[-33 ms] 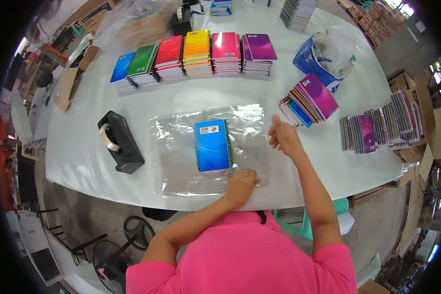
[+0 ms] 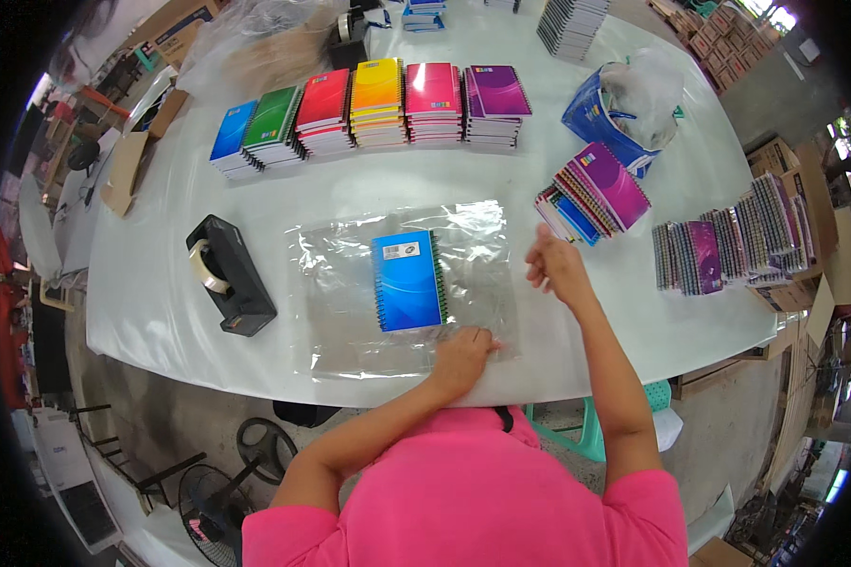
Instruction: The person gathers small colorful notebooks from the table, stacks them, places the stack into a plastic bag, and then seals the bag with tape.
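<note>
A blue spiral notebook [image 2: 410, 288] with a white label lies on a flat clear plastic sheet [image 2: 340, 350]. My left hand [image 2: 463, 362] is at the sheet's near edge, below the notebook, its fingers curled and pressed onto the plastic. Raised right of the sheet, my right hand [image 2: 558, 269] has loosely bent fingers apart, with nothing visible in them. Just beyond it sits a slanted pile of spiral notebooks [image 2: 610, 184] with a purple one on top. A black tape dispenser [image 2: 232, 274] with a roll of tape stands left of the sheet.
Across the table [image 2: 161, 312] runs a row of notebook stacks [image 2: 378, 90] sorted by colour. At the right are a blue bag [image 2: 591, 113] holding crumpled plastic and packed notebooks [image 2: 728, 246] beside cardboard boxes. Loose plastic wrap [image 2: 255, 52] is heaped at the far left.
My right hand has shifted slightly rightward, toward me. The left hand stays on the plastic, and the blue notebook has not moved on it.
</note>
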`<state>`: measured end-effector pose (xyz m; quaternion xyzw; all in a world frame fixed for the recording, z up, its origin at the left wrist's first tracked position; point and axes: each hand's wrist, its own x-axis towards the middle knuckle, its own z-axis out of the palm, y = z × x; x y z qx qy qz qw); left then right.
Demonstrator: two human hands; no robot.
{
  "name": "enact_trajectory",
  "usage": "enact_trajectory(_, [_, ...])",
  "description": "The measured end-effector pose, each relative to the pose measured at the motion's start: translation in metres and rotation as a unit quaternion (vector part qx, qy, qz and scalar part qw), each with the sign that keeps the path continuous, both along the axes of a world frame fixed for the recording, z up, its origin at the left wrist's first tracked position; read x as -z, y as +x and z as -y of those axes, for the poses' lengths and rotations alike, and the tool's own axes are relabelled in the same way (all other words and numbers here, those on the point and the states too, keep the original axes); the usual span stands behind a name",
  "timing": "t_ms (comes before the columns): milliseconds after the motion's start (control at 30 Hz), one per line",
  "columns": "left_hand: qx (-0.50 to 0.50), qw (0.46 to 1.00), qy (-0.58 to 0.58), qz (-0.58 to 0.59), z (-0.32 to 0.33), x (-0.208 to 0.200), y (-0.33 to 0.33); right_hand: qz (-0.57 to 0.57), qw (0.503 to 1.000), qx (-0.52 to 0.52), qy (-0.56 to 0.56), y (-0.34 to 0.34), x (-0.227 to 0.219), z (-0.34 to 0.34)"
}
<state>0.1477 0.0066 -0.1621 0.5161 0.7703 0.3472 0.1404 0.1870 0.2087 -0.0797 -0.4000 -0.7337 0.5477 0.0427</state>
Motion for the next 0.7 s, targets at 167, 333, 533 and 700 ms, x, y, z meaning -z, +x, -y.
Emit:
enact_trajectory(167, [0.011,0.999,0.041,-0.005,0.010,-0.004,-0.006,0.037,0.970,-0.031,-0.237,0.047,0.011,0.001])
enact_trajectory(333, [0.070,0.994,0.072,-0.045,0.024,-0.049,-0.017,-0.009,0.983,-0.036,-0.182,0.002,0.025,0.061])
enact_trajectory(533, [-0.180,0.976,0.082,-0.095,0.028,-0.069,-0.136,0.018,0.969,-0.215,0.117,-0.053,-0.024,0.095])
enact_trajectory(700, [-0.169,0.983,0.066,0.007,0.021,-0.026,-0.161,0.020,0.940,-0.252,0.231,-0.072,0.000,0.142])
